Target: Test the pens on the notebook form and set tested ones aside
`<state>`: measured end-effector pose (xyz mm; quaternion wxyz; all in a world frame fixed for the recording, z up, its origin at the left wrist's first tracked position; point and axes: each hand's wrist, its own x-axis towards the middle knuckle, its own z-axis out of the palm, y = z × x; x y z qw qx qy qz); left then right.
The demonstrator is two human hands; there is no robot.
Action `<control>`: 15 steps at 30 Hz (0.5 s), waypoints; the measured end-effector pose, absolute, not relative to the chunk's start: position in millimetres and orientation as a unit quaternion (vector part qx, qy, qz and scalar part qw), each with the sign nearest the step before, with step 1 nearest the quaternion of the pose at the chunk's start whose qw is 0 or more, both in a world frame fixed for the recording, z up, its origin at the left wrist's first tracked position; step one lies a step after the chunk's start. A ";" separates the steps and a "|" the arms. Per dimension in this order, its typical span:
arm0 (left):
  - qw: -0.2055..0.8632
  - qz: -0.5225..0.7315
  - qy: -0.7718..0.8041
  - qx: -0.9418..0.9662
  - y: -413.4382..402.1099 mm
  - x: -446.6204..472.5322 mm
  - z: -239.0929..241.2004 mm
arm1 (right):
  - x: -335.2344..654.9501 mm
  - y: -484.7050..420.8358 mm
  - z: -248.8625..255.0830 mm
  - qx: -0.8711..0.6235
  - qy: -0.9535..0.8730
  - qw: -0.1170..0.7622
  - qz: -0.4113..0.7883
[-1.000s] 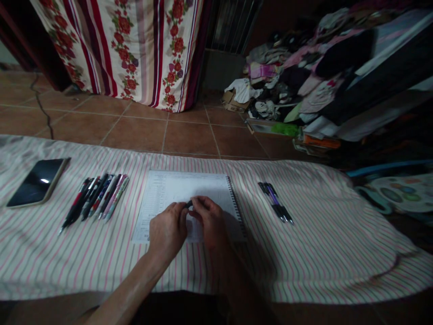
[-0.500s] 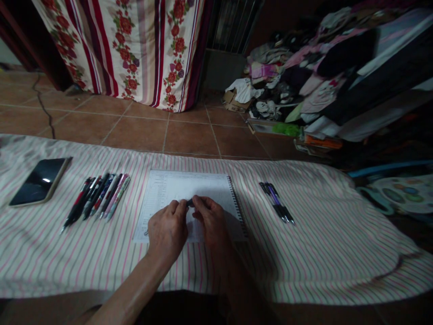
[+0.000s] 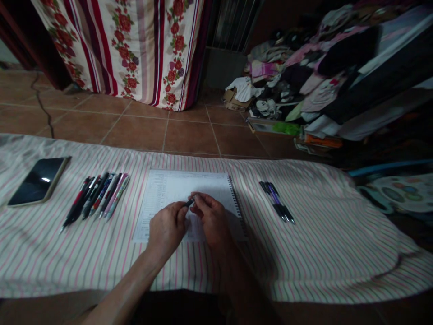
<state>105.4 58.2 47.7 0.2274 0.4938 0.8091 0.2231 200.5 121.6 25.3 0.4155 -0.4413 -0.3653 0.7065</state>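
A dark pen [image 3: 189, 202] shows as a short piece between my two hands, above the spiral notebook [image 3: 199, 180]. My left hand [image 3: 167, 226] is closed round it, hiding most of its length. The thumb and fingers of my right hand [image 3: 211, 219] pinch its far end, where a small pale tip seems to show. Under both hands lies the open notebook, its page printed with a table on the left and its spiral binding on the right side.
Left of the notebook lies a row of several pens [image 3: 98, 196], with a phone [image 3: 38, 181] farther left. A small group of dark and purple pens [image 3: 276, 202] rests to the right. Everything lies on a striped cloth [image 3: 324, 234]. Piled clothes [image 3: 280, 76] fill the far right.
More of the pen's end shows between my hands. My right fingertips have shifted slightly up along its end, and my left hand has turned a little.
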 end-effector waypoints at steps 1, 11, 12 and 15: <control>0.223 0.225 0.808 0.496 58.1 105.6 47.4 | 200.5 121.6 24.3 -0.438 -0.357 0.418 0.711; 0.185 0.208 0.815 0.509 54.6 107.0 44.8 | 203.9 120.2 24.5 -0.427 -0.349 0.402 0.730; 0.183 0.208 0.814 0.510 54.6 107.2 44.4 | 204.0 120.0 25.0 -0.431 -0.344 0.400 0.732; 0.174 0.208 0.813 0.515 55.1 107.9 42.8 | 204.1 120.0 26.6 -0.441 -0.335 0.397 0.732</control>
